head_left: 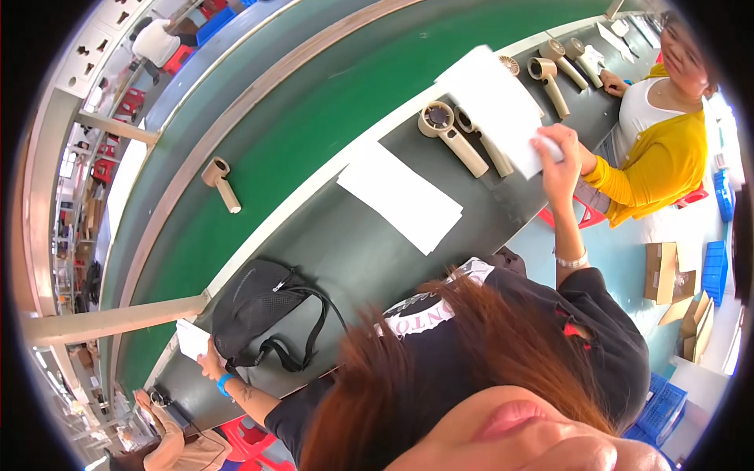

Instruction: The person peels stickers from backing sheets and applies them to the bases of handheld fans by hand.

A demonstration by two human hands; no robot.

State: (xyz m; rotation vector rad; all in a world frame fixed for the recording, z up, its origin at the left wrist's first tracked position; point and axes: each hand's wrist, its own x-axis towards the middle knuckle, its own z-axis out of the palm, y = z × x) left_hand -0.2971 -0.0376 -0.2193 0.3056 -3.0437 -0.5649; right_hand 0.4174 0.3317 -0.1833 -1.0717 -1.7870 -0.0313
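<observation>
My right hand (559, 161) is raised over the bench with fingers closed around the near edge of white paper sheets (496, 106), slightly blurred. Under and beside these sheets lie beige handheld fans; the nearest fan (455, 137) has a round head with dark blades, and another fan is partly covered by the paper. Far to the left, my left hand (210, 363) grips a small white piece of paper (192, 339) by the bench edge, beyond the black bag (259, 306). Between my hands a stack of white sheets (400, 196) rests on the dark bench.
A green conveyor belt (314, 133) runs along the bench, carrying a beige fan body (220, 184). More fans (548, 82) lie near a co-worker in a yellow cardigan (667, 157) on the right. A pale post (118, 318) crosses at left. Cardboard boxes (661, 271) stand on the floor.
</observation>
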